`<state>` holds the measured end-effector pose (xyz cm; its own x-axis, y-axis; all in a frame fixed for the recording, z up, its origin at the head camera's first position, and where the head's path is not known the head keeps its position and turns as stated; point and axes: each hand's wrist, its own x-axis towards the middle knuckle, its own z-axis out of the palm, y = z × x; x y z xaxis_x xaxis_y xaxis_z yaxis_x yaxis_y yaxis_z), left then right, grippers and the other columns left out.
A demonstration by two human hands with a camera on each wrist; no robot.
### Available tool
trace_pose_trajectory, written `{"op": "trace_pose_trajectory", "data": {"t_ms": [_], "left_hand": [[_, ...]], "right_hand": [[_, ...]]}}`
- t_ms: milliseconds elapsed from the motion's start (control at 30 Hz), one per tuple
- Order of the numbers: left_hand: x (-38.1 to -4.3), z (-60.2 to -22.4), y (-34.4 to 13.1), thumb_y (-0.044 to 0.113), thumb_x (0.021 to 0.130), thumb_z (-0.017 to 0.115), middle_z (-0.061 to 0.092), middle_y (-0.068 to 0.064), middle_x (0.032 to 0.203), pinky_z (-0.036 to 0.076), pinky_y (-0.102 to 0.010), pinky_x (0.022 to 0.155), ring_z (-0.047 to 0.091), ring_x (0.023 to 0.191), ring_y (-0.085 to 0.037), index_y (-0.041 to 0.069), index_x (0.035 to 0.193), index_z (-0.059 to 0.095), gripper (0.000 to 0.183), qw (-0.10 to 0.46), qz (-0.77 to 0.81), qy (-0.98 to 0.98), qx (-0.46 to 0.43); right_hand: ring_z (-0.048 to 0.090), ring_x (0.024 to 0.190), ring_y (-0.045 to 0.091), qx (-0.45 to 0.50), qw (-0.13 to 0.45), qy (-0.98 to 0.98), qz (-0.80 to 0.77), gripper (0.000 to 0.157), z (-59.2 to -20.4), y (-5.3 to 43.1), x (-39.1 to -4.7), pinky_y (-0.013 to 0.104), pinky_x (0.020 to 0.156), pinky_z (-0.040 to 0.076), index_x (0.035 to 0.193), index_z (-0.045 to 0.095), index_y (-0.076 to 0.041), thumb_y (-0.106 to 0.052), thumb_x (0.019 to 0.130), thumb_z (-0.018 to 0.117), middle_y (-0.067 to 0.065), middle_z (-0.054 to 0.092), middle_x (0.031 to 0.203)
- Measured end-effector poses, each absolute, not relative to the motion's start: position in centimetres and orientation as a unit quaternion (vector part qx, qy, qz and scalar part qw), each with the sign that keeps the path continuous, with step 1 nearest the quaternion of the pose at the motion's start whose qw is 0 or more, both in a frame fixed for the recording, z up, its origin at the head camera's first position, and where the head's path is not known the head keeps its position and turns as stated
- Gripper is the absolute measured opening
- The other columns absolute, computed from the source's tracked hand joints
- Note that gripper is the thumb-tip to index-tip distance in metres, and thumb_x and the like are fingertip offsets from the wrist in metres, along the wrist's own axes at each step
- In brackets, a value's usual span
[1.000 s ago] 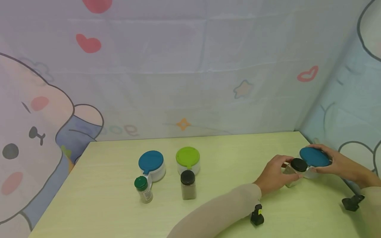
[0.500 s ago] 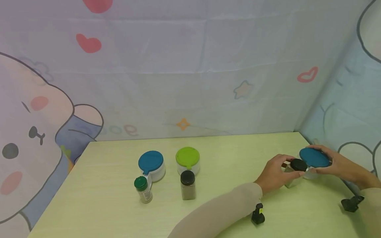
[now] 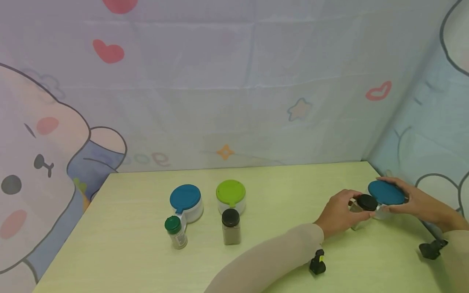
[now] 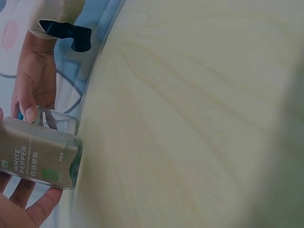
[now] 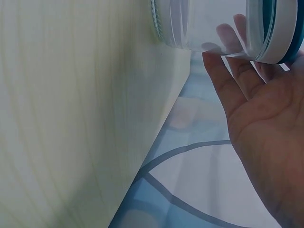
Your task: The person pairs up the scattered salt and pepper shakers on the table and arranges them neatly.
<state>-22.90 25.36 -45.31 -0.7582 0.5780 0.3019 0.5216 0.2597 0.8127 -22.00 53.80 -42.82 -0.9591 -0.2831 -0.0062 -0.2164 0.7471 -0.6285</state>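
Observation:
At the table's right end, my left hand (image 3: 338, 213) holds a square glass jar by its upper part. The jar has a black lid (image 3: 367, 202), and the left wrist view shows its label, "WHITE PEPPER", on the pepper jar (image 4: 38, 154). My right hand (image 3: 415, 203) grips a clear round canister (image 5: 213, 23) with a blue lid (image 3: 386, 193), thumb on the near side and fingers around the far side. The canister's handle (image 4: 59, 118) shows beside the pepper jar. In the head view the jar and canister stand side by side, and the hands partly cover both.
On the pale table (image 3: 286, 195), further left, stand another blue-lidded canister (image 3: 190, 209) with a green-capped shaker bottle (image 3: 178, 236) in front. Beside them are a green-lidded canister (image 3: 231, 195) and a black-lidded jar (image 3: 231, 232). A printed cloth (image 3: 234, 81) hangs behind.
My left thumb has shifted slightly up toward the black lid. Both hands keep their hold on the pepper jar and the canister, and the other containers stay where they were.

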Motion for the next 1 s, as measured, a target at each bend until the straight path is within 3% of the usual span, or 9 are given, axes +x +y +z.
{"op": "trace_pose_trajectory", "data": {"t_ms": [67,200,267,367,500,1000], "left_hand": [[-22.94,-45.24,25.35,0.039,0.091,0.077,0.061,0.014,0.127,0.045,-0.006,0.080,0.056,0.099,0.007,0.021,0.136,0.060,0.052,0.030,0.501,0.792,0.347],[-22.96,-45.16,25.30,0.037,0.091,0.078,0.061,0.014,0.128,0.045,-0.006,0.081,0.057,0.100,0.007,0.020,0.136,0.061,0.051,0.032,0.503,0.790,0.348],[-22.95,-45.15,25.27,0.037,0.091,0.078,0.061,0.015,0.128,0.045,-0.006,0.081,0.057,0.100,0.006,0.020,0.135,0.061,0.051,0.032,0.504,0.790,0.348],[-22.94,-45.16,25.26,0.036,0.091,0.078,0.061,0.015,0.128,0.045,-0.006,0.081,0.057,0.101,0.006,0.020,0.135,0.061,0.050,0.032,0.504,0.789,0.349],[-22.94,-45.24,25.27,0.036,0.091,0.078,0.062,0.015,0.128,0.046,-0.006,0.081,0.058,0.101,0.006,0.020,0.135,0.062,0.049,0.034,0.508,0.787,0.350],[-23.22,-45.33,25.17,0.034,0.091,0.078,0.063,0.014,0.125,0.048,-0.007,0.084,0.057,0.100,0.008,0.019,0.134,0.062,0.048,0.035,0.513,0.776,0.366]], "right_hand": [[0.046,0.122,0.050,-0.134,0.052,0.931,-0.336,0.092,-42.75,53.69,-21.98,0.026,0.073,0.053,0.164,0.012,-0.021,-0.013,0.095,0.073,0.036,0.015,0.157],[0.040,0.123,0.059,-0.134,0.053,0.924,-0.353,0.093,-42.73,53.61,-21.90,0.027,0.074,0.054,0.163,0.011,-0.019,-0.011,0.094,0.073,0.039,0.015,0.155],[0.043,0.122,0.055,-0.130,0.053,0.924,-0.355,0.091,-42.74,53.60,-21.87,0.028,0.074,0.054,0.163,0.012,-0.018,-0.011,0.094,0.073,0.039,0.017,0.154],[0.051,0.120,0.025,-0.129,0.052,0.925,-0.353,0.089,-42.79,53.65,-21.87,0.028,0.074,0.054,0.162,0.014,-0.017,-0.011,0.094,0.072,0.038,0.019,0.153],[0.039,0.109,-0.011,-0.127,0.052,0.926,-0.353,0.088,-42.88,53.79,-21.82,0.028,0.074,0.054,0.161,0.016,-0.017,-0.011,0.094,0.073,0.037,0.021,0.152],[0.038,0.107,-0.016,-0.128,0.054,0.920,-0.366,0.088,-43.02,53.84,-21.80,0.027,0.075,0.054,0.162,0.015,-0.018,-0.010,0.095,0.072,0.036,0.021,0.152]]}}
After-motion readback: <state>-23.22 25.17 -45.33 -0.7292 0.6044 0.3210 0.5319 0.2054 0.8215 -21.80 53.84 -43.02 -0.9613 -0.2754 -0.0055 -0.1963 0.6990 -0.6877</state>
